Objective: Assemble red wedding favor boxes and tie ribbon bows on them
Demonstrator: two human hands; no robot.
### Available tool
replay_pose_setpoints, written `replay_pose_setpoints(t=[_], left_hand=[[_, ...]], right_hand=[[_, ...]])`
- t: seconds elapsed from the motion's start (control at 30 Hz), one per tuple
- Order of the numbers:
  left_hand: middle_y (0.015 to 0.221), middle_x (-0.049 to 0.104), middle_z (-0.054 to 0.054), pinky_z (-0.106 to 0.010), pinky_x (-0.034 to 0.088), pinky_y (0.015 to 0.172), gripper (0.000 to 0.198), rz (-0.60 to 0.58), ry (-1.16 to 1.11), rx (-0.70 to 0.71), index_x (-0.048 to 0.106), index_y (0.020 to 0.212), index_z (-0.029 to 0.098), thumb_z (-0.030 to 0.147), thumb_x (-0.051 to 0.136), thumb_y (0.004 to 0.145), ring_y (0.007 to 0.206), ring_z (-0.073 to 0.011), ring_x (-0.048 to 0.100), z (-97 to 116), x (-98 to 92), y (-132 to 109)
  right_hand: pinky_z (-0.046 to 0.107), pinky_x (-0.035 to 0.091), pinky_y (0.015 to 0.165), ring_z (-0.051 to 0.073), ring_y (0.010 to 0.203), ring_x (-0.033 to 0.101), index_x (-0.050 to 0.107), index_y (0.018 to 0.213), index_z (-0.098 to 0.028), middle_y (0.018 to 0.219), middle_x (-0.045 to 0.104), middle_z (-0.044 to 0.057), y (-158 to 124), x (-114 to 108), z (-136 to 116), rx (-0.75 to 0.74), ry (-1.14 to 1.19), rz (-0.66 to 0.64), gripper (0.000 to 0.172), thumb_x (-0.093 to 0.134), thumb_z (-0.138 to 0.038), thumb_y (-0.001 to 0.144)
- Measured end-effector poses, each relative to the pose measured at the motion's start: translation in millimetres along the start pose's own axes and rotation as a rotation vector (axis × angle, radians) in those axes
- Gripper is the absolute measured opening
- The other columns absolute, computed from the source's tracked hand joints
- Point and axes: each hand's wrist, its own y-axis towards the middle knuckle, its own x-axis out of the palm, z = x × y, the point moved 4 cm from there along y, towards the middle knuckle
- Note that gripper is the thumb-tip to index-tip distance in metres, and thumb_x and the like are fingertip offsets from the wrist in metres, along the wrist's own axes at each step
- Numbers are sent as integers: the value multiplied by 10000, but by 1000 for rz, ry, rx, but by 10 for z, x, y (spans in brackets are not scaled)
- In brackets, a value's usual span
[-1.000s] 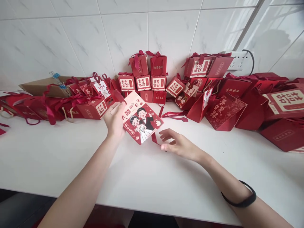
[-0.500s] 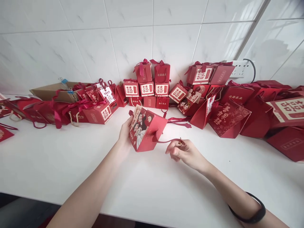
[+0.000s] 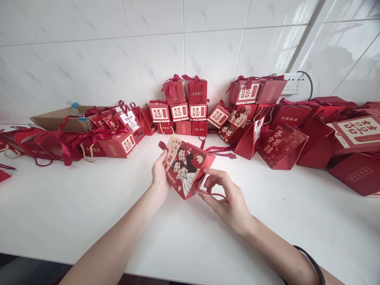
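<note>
A small red gift bag [image 3: 185,166] printed with a cartoon bride and groom is held over the white table [image 3: 89,206], tilted with the picture facing me. My left hand [image 3: 160,174] grips its left side, fingers closed round the edge. My right hand [image 3: 224,194] is at the bag's lower right corner, fingers curled on the bag's edge and its dark red ribbon handle [image 3: 212,194]. A black band sits on my right wrist [image 3: 308,263].
Along the tiled wall stand stacked small red boxes [image 3: 185,107] and larger red bags [image 3: 282,144] to the right. A brown cardboard box [image 3: 55,118] with flat red bags lies at the left. A white power strip [image 3: 292,83] hangs on the wall.
The flat bag has been opened into a box shape and turned. My right hand moved from the loose ribbon end in to the bag's lower right corner.
</note>
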Motion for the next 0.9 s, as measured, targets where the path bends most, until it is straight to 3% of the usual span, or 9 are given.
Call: replay_pose_setpoints(t=[0.07, 0.17, 0.33, 0.43, 0.5, 0.57, 0.67, 0.77, 0.9], left_hand=[[751, 692, -70, -289, 524, 546, 247, 28, 10, 2, 651, 807, 127, 359, 564, 805, 588, -193, 648, -13, -13, 9], [773, 691, -73, -291, 526, 554, 248, 30, 16, -2, 646, 821, 123, 358, 572, 800, 607, -195, 651, -27, -27, 26], [845, 698, -90, -308, 533, 582, 243, 75, 18, 31, 641, 873, 122, 339, 590, 776, 650, -207, 661, -14, -78, 84], [906, 699, -106, -330, 543, 620, 266, 118, 13, 69, 639, 906, 123, 330, 622, 741, 701, -226, 671, 1, -134, 165], [866, 699, -97, -326, 543, 629, 256, 164, -7, 150, 630, 886, 125, 304, 656, 704, 690, -217, 669, 30, -175, 216], [784, 690, -71, -307, 535, 623, 241, 204, -20, 271, 610, 842, 135, 276, 690, 665, 664, -199, 662, 71, -199, 238], [687, 662, -28, -273, 512, 585, 256, 203, 19, 406, 577, 779, 152, 297, 728, 631, 620, -172, 644, 109, -179, 219], [649, 635, 0, -253, 488, 556, 262, 177, 70, 436, 553, 748, 165, 331, 727, 643, 589, -148, 623, 77, -164, 203], [659, 638, -21, -265, 490, 564, 207, 41, 265, 470, 524, 763, 205, 389, 618, 768, 626, -157, 643, -12, -180, 245]], right_hand=[[222, 490, 525, 127, 703, 563, 430, 1164, -261, 827, 545, 11, 12, -15, 6, -13, -17, 10, 312, 536, -180, 882], [245, 492, 582, 127, 696, 549, 518, 934, -235, 805, 527, 21, 31, -31, -21, -100, -121, 10, 112, 472, -137, 904], [234, 493, 559, 127, 725, 578, 504, 888, -240, 894, 519, 48, -33, -28, -164, -336, -218, -70, 230, 376, -49, 882], [259, 524, 590, 148, 789, 636, 461, 925, -254, 970, 586, 65, -108, -49, -219, -428, -86, -80, 209, 367, -71, 892], [252, 518, 528, 141, 654, 648, 440, 922, -248, 870, 642, 51, -104, -95, -142, -261, 66, -54, 109, 401, -146, 916], [222, 465, 417, 114, 454, 588, 439, 909, -235, 705, 651, 12, -64, -130, 0, 52, 191, -56, 24, 456, -248, 920], [183, 358, 327, 87, 318, 494, 451, 842, -214, 533, 604, -30, 47, -119, 97, 451, 315, -154, 189, 507, -388, 891], [147, 286, 307, 67, 300, 469, 464, 761, -195, 486, 583, -35, 245, 45, -78, 626, 451, -489, 266, 548, -431, 849], [124, 285, 282, 55, 309, 485, 534, 785, -182, 533, 612, -38, 590, 307, -446, 658, 460, -1031, 184, 619, -345, 786]])
